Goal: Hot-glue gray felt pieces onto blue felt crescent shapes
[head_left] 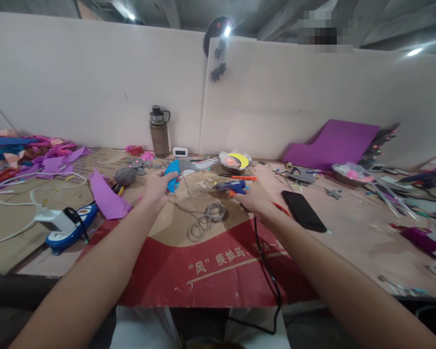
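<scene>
My left hand (162,185) pinches a blue and grey cut-out (175,170), which looks like felt or foam. A thin grey string hangs from the cut-out toward a loose coil of grey cord (211,213) on the cardboard. At the right, my right hand (252,199) is closed on a blue hot glue gun (229,185) with an orange trigger, its nozzle pointing left. A black cable (263,257) runs down from near that hand over the table edge. The exact grip of my right fingers is partly hidden.
A red-and-tan cardboard sheet (225,261) covers the work spot. Right of it lies a black phone (303,211). Behind are a bowl (236,169) with a yellow crescent and a bottle (160,135). Left sit grey yarn (126,176), purple felt (109,198) and a blue-white power strip (74,232).
</scene>
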A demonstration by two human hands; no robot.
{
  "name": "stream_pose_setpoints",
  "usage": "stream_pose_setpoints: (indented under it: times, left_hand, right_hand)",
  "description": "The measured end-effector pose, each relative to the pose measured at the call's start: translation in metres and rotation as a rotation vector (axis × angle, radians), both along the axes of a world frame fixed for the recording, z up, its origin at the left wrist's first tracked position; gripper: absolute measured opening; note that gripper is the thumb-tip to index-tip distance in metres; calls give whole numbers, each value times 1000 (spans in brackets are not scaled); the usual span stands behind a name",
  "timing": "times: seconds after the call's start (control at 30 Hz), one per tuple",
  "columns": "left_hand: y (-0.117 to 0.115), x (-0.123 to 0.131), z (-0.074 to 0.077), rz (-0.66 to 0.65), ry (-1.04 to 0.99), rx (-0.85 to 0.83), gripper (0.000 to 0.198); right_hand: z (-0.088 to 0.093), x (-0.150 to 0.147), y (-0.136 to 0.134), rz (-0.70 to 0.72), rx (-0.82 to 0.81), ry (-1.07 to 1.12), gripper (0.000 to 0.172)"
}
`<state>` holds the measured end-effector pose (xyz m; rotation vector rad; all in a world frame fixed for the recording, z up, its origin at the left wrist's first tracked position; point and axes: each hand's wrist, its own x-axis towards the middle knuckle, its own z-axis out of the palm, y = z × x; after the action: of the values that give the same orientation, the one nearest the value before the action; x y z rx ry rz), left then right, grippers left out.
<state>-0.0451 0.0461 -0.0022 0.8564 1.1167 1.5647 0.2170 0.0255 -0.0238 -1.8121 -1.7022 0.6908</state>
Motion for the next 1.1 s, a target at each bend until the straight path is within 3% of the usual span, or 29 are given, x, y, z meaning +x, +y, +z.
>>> stream_pose_setpoints:
  times: [0.13, 0.27, 0.57, 1.1]
  left_hand:
    - [2, 0, -4, -37, 29, -16, 13]
    - [4, 2, -7, -35, 55, -55, 13]
    - [6, 1, -12, -9, 109, -51, 12]
    - [2, 8, -8, -23, 168, -92, 12]
  right_hand:
    - [17, -4, -11, -3, 174, 321, 18]
    - [28, -31, -25, 199, 282, 523, 29]
    - [37, -68, -23, 382, 541, 133, 37]
    - [24, -61, -27, 385, 485, -18, 35]
